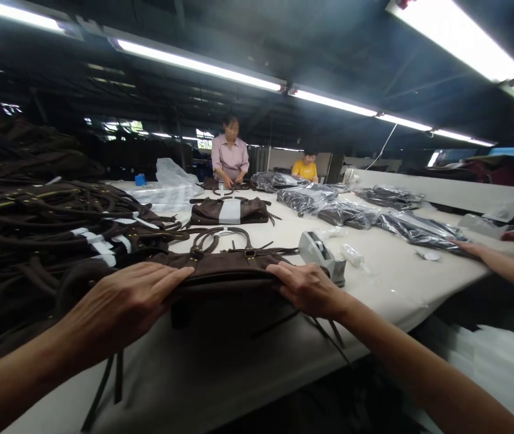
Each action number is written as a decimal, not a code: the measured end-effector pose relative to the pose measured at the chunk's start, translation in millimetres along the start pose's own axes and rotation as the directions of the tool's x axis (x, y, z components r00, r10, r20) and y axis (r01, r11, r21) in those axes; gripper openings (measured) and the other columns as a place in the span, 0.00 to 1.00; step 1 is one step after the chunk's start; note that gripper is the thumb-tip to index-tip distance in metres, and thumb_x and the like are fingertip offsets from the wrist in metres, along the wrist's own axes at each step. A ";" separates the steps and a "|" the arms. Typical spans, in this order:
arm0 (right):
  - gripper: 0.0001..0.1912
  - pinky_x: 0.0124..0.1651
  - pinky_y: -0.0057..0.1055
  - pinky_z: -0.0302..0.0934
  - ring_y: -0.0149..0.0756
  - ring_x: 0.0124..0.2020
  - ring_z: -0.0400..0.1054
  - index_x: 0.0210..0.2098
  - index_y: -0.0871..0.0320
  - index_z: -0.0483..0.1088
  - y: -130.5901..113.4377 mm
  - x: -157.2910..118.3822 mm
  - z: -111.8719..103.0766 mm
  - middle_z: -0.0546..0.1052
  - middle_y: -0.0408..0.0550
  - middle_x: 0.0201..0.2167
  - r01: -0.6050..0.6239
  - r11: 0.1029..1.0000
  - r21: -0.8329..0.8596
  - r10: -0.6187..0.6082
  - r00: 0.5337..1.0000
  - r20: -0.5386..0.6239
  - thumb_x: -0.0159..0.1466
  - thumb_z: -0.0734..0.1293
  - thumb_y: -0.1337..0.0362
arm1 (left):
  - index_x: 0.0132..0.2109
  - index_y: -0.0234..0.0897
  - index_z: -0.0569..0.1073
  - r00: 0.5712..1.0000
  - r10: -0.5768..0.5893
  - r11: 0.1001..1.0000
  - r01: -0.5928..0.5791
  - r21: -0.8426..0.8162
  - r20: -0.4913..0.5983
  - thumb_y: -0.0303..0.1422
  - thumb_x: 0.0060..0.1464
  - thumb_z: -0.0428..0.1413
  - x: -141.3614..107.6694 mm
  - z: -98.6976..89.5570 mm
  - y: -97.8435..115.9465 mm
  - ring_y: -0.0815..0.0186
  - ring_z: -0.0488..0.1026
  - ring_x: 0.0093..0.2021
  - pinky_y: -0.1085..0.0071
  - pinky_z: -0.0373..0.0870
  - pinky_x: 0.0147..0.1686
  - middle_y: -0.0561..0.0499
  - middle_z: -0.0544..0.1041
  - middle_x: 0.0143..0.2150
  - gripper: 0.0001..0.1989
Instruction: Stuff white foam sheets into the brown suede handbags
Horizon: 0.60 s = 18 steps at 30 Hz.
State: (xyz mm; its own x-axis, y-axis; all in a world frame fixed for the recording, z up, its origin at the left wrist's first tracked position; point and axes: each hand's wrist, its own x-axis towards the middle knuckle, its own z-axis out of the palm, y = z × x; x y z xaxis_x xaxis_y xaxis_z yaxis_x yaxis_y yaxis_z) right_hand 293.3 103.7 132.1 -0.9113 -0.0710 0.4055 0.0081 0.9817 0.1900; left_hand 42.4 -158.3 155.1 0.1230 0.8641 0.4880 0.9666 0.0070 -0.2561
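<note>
A dark brown handbag [229, 262] lies before me at the table's near edge, its two looped handles pointing away and thin straps hanging down. My left hand [132, 298] grips its upper edge on the left, thumb side toward the middle. On the right, my right hand [306, 286] is closed over the same edge, fingers curled on the material. The bag's underside is in deep shadow. Just beyond my right hand stands a grey tape dispenser [322, 256].
Brown bags [89, 229] are heaped at left. Another bag with a white band [229, 211] lies ahead. Plastic-wrapped bags [351, 211] line the white table [387, 283]. Two people [229, 150] work at the far side; a co-worker's hand [471, 248] touches a wrapped bag at right.
</note>
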 end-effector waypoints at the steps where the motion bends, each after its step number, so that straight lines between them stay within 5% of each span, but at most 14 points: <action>1: 0.18 0.34 0.27 0.58 0.34 0.38 0.71 0.58 0.57 0.62 3.4 -0.8 -0.1 0.76 0.48 0.43 -0.013 1.000 0.017 0.013 1.000 0.000 0.69 0.61 0.66 | 0.59 0.39 0.66 0.999 0.026 0.999 -0.024 0.045 -0.039 0.33 0.64 0.47 -0.1 -3.9 1.3 0.58 0.74 0.48 0.59 0.68 0.51 0.46 0.77 0.49 0.18; 6: 0.22 0.38 0.29 0.58 0.35 0.36 0.70 0.63 0.53 0.61 19.4 3.2 34.3 0.76 0.48 0.41 -0.092 0.995 -0.047 0.088 0.993 -0.081 0.71 0.59 0.64 | 0.58 0.31 0.66 1.000 -0.003 0.979 -0.003 0.202 0.030 0.22 0.60 0.44 -5.0 4.5 -7.3 0.55 0.70 0.49 0.49 0.60 0.57 0.42 0.73 0.48 0.20; 12: 0.46 0.55 0.43 0.58 0.47 0.46 0.68 0.68 0.62 0.52 33.2 -4.5 57.3 0.75 0.55 0.45 -0.044 0.998 -0.047 0.036 0.985 -0.168 0.58 0.74 0.53 | 0.53 0.35 0.71 0.980 -0.011 0.976 -0.033 0.214 0.199 0.20 0.63 0.41 0.0 16.4 -44.5 0.63 0.73 0.40 0.67 0.69 0.42 0.49 0.77 0.39 0.19; 15: 0.31 0.51 0.38 0.60 0.42 0.42 0.71 0.61 0.61 0.63 47.3 2.2 46.4 0.77 0.53 0.40 -0.069 0.997 -0.042 0.062 0.984 -0.167 0.62 0.72 0.59 | 0.56 0.37 0.70 0.976 0.002 0.970 -0.055 0.237 0.217 0.23 0.63 0.44 20.5 8.7 -70.9 0.64 0.75 0.40 0.70 0.69 0.39 0.49 0.78 0.41 0.19; 18: 0.15 0.43 0.33 0.59 0.40 0.37 0.72 0.49 0.59 0.71 69.9 33.0 14.4 0.79 0.52 0.36 -0.174 0.976 -0.132 0.149 0.972 -0.179 0.66 0.68 0.58 | 0.56 0.38 0.72 0.992 -0.020 0.971 -0.012 0.239 0.128 0.30 0.64 0.48 58.1 -18.0 -95.5 0.63 0.75 0.42 0.70 0.69 0.41 0.49 0.78 0.44 0.15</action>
State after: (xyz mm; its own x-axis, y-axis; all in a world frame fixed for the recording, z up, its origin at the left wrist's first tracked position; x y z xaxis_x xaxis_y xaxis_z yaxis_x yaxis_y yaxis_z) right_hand 257.9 172.5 145.9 -0.8113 0.0457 0.5829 0.2209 0.9470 0.2332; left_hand -38.8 -117.9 223.0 0.0744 0.9209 0.3825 0.8832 0.1172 -0.4541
